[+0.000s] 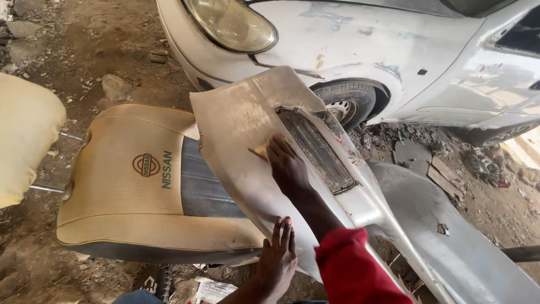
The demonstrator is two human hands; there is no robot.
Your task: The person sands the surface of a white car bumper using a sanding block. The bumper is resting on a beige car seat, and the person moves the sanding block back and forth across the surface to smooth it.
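Across a tan car seat (129,186) lies a detached grey bumper (247,129), where the right hand (286,166) presses a sandpaper scrap (261,152) with flat grip, left hand (277,256) spread unclenched on its edge.

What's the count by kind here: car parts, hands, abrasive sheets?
Loose car parts: 2, a grey bumper and a tan car seat
Hands: 2, right hand and left hand, both flat on the bumper
Abrasive sheets: 1, a tan sheet under the right hand
Total: 5
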